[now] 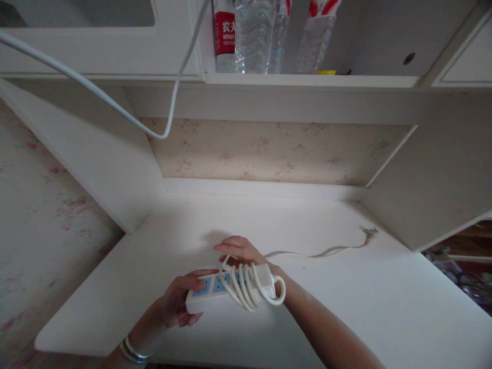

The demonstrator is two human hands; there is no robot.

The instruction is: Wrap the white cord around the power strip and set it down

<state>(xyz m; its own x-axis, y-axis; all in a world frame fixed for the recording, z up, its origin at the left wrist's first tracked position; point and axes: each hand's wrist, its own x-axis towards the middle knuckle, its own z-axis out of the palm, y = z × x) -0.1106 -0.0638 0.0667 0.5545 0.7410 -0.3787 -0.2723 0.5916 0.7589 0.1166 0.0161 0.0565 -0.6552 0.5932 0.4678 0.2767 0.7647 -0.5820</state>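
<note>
A white power strip (195, 304) with blue socket faces is held aslant above the white desk. My left hand (180, 298) is closed round its left end, thumb on top and fingers below. Several turns of white cord (248, 292) are wrapped about the strip's middle and right part, and one loop sticks out past its right end. My right hand (242, 249) is behind the strip, partly hidden by it, with the cord running through its fingers. From there the cord trails right across the desk to its plug (369, 231), prongs showing.
The white desk (326, 297) has side panels and a floral back wall (265, 148). Overhead, a shelf (307, 80) holds several plastic bottles (253, 36). A separate white cable (96, 92) hangs in front at upper left. Blurred objects lie beyond the right side.
</note>
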